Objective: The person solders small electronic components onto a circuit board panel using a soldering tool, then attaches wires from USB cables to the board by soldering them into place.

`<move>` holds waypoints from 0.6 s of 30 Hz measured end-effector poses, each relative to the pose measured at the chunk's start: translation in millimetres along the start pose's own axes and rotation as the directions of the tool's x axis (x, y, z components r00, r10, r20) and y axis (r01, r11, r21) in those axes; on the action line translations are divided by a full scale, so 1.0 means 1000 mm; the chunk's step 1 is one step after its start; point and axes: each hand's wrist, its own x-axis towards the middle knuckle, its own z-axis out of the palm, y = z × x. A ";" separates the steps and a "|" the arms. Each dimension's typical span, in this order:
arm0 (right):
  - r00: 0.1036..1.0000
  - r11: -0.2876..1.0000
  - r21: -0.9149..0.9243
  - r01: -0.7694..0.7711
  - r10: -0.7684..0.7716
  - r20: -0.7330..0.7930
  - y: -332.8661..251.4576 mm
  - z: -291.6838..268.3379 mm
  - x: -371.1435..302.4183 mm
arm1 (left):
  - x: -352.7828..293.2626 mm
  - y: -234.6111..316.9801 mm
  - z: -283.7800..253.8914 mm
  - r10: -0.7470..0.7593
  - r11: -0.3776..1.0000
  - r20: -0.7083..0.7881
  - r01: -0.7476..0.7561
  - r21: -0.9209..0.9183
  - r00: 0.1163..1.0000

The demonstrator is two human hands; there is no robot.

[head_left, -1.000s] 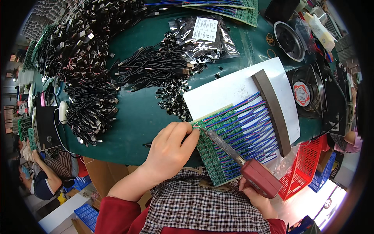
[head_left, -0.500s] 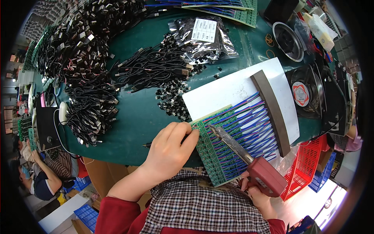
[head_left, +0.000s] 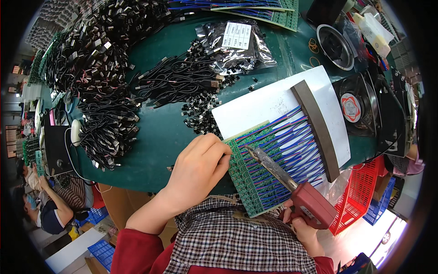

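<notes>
My left hand (head_left: pixel 196 166) is pinched closed at the upper left corner of a green circuit board panel (head_left: pixel 244 178); what its fingertips hold is hidden. A small dark and silver end (head_left: pixel 170 168) pokes out left of that hand. In my right hand (head_left: pixel 303 230) is a soldering iron (head_left: pixel 312 206) with a dark red handle. Its tip lies over the panel's upper part, a little right of my left fingertips. Blue and red wires (head_left: pixel 299 141) run from the panel to beneath a dark curved bar (head_left: pixel 317 130) on a white board (head_left: pixel 255 100).
Heaps of black USB cables (head_left: pixel 105 86) cover the table's left. Small black connectors (head_left: pixel 200 112) and a clear bag (head_left: pixel 237 45) lie farther in. More wired panels (head_left: pixel 273 16) are at the back. On the right are a metal dish (head_left: pixel 336 47), a fan (head_left: pixel 358 107) and a red crate (head_left: pixel 360 196).
My left hand has shifted slightly up and its fingers have curled further over the panel's corner. The soldering iron has stayed almost where it was.
</notes>
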 end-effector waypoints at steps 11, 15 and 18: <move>1.000 0.907 -0.422 -0.010 0.015 0.009 0.010 -0.012 -0.007 | 0.003 0.006 0.001 -0.083 0.995 0.012 0.082 0.058 0.997; 0.998 0.810 -0.585 0.036 -0.059 -0.020 0.026 -0.019 -0.013 | 0.005 0.009 0.001 -0.159 0.987 0.047 0.158 0.024 0.986; 0.999 0.774 -0.633 0.031 -0.018 0.027 0.027 -0.022 -0.012 | 0.006 0.009 0.000 -0.169 0.986 0.053 0.168 0.018 0.984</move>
